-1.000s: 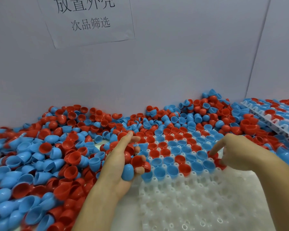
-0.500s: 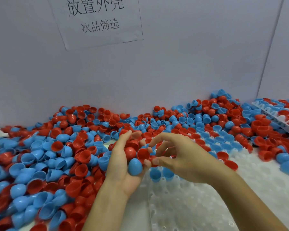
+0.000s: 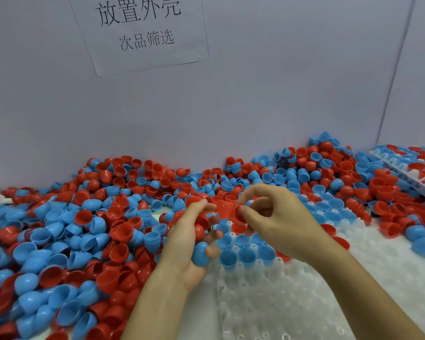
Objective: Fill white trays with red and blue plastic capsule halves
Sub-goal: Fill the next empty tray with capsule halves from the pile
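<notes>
The counter (image 3: 207, 312) shows only as a pale strip between the loose heap of red and blue capsule halves (image 3: 66, 241) on the left and the white tray (image 3: 292, 303) on the right. A second tray (image 3: 407, 173), filled with halves, lies at the far right.

two bare forearms enter from the bottom edge, with no sleeve on either up to where the frame cuts them. the left hand (image 3: 187, 241) and the right hand (image 3: 280, 224) are uncovered, without gloves, rings, watch or wristband in sight.
</notes>
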A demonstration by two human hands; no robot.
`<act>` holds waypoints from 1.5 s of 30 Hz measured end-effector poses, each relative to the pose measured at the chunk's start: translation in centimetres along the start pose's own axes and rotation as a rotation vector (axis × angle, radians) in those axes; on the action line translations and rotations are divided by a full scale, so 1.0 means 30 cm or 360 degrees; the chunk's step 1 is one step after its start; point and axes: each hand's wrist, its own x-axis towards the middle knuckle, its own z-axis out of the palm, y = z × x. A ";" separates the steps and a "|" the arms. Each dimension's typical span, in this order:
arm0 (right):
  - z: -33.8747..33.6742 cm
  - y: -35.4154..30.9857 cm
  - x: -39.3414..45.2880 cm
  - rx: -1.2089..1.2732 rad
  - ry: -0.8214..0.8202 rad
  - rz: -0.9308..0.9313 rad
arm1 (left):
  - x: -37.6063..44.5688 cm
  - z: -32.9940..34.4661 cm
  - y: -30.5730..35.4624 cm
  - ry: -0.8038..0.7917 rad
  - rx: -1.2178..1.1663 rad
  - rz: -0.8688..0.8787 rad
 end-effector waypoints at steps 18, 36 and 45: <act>0.024 0.000 0.007 -0.0160 0.0297 0.0013 | 0.012 -0.008 -0.012 -0.0189 0.0049 0.0121; 0.027 -0.002 0.004 0.0063 0.0159 0.0398 | 0.011 -0.012 -0.023 -0.0375 0.0267 0.0219; -0.098 0.031 0.011 -0.0263 0.0219 0.0466 | 0.026 -0.014 -0.034 -0.0234 0.0398 0.0272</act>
